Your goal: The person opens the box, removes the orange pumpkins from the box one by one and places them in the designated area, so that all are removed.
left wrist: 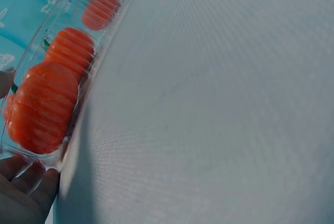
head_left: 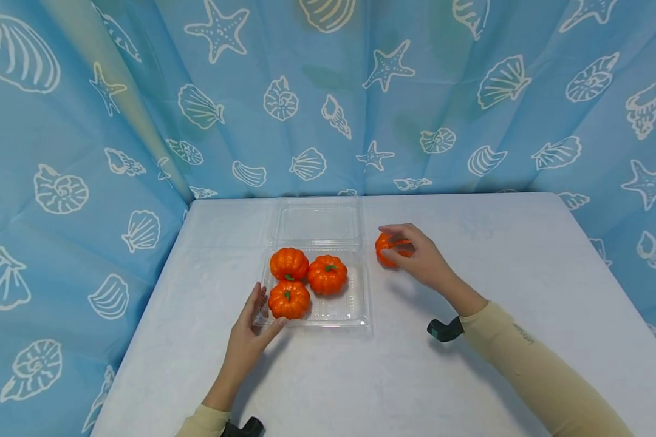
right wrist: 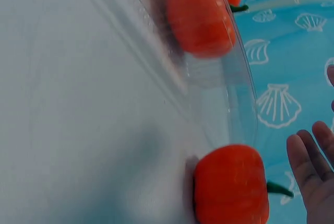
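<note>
While the left hand [head_left: 249, 334] spreads against the box [head_left: 356, 291] corner nearest it, the right hand [head_left: 418, 258], fingers parted, hovers as the closer hand over the loose pumpkin [right wrist: 231, 185]. Roundish, this has no long axis; the box, holding three others [head_left: 328, 276], lies to the right hand's left.

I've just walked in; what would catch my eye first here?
Probably the three glossy orange pumpkins, sitting in an open clear box on the white table. A fourth pumpkin lies to the box's right, beneath the right hand. Behind the table hangs a blue curtain patterned with white seashells and starfish.
</note>
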Demonstrator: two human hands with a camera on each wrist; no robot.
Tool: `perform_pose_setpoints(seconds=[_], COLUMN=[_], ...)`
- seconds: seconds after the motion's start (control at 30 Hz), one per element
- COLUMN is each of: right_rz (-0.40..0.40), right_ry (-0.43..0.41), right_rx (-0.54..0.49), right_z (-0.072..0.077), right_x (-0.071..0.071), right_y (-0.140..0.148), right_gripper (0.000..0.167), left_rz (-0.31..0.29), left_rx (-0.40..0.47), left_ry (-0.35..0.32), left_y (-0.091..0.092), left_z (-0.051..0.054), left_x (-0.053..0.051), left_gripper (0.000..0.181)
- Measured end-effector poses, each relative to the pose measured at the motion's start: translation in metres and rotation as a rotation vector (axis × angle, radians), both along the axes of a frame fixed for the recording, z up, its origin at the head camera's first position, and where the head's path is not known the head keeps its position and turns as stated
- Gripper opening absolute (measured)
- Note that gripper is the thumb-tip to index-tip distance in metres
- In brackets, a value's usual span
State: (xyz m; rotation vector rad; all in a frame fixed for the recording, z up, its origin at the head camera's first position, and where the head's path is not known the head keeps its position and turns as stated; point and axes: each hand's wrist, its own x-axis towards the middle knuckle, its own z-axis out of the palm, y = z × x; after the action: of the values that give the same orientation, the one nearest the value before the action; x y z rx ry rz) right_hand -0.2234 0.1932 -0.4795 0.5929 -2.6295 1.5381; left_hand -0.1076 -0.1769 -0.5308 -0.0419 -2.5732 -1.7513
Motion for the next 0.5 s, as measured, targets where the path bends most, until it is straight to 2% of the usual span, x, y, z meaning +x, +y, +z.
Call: perform_pose_setpoints(seconds=[0.1, 0.33, 0.5], right_rz=[0.036, 0.134, 0.174], right_ry=[-0.015, 0.011, -0.034], right_rx=[0.013, 0.008, 0.066], right_z=[0.002, -0.001, -0.001], right_x=[0.001, -0.001, 0.000], right_y=[-0.012, -0.038, -0.055], right_gripper=[0.048, 0.052, 0.056], left_rz=[0.002, 0.010, 0.014], left_rx=[0.000, -0.007, -0.008], left_ry=[0.003, 0.009, 0.002], left_y=[0.000, 0.000, 0.000], left_z=[0.001, 0.001, 0.001], left_x=[0.001, 0.001, 0.002], left_gripper=[0.089, 0.089, 0.088])
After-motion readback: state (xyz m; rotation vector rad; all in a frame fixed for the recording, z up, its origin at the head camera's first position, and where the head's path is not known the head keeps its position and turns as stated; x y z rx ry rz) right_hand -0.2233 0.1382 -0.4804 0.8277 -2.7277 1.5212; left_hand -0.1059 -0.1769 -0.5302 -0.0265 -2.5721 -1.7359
